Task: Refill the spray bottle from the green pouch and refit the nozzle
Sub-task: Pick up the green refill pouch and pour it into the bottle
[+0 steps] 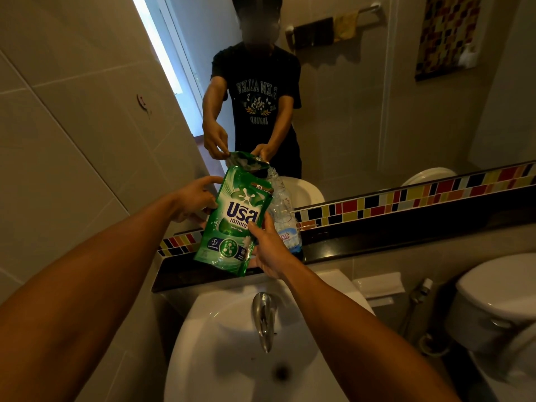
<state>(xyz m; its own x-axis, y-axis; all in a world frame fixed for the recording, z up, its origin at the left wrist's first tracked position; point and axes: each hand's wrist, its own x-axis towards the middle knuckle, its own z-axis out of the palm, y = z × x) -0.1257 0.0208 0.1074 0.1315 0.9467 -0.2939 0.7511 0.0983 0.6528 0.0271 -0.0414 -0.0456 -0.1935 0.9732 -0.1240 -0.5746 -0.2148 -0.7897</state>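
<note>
The green pouch (232, 221) with white lettering is held upright above the dark ledge, tilted a little to the right. My left hand (194, 201) grips its upper left edge. My right hand (268, 248) grips its lower right side. Directly behind the pouch stands a clear plastic bottle (285, 216) with a blue and white label; its neck shows no nozzle on it. The pouch's top corner sits close to the bottle's mouth. No spray nozzle is in sight.
A dark ledge (377, 242) with a coloured tile strip (406, 198) runs under the mirror. The white sink (220, 338) with a chrome tap (262, 317) lies below my arms. A toilet (499, 297) stands to the right, and a tiled wall to the left.
</note>
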